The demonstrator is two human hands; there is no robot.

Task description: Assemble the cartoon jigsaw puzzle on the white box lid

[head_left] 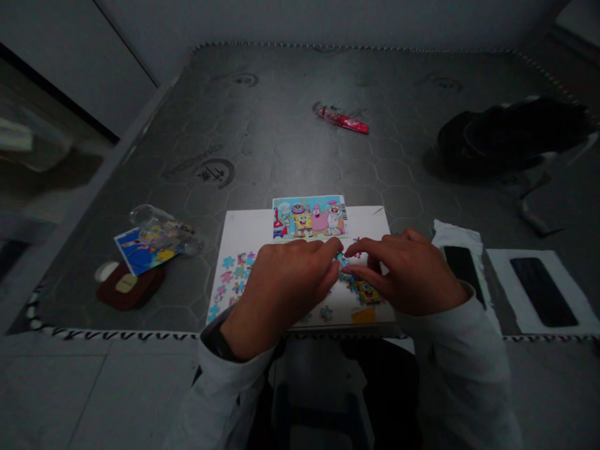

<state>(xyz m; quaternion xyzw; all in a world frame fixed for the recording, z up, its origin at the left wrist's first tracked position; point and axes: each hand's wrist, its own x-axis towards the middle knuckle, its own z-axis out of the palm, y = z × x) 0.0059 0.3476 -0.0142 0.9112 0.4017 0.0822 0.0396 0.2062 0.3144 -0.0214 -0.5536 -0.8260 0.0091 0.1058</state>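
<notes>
My left hand [293, 278] and my right hand [410, 272] meet above a white board [248, 228]. Between their fingertips is a small light-blue jigsaw puzzle piece [342, 257], pinched from both sides; whether it is one piece or several joined is too small to tell. Just under my right fingers lies a cluster of puzzle pieces [368, 292] with a yellow cartoon figure. Loose puzzle pieces [227, 277] are spread on the board's left side, some hidden by my left hand. A cartoon picture card [309, 219] lies at the board's far edge.
To the left are a clear plastic bag [173, 234], a blue-yellow card [145, 250] and a brown case [126, 287]. A red packet [344, 120] lies farther back. At right are a dark phone [544, 292], another dark device [462, 269] and a black bag [506, 137].
</notes>
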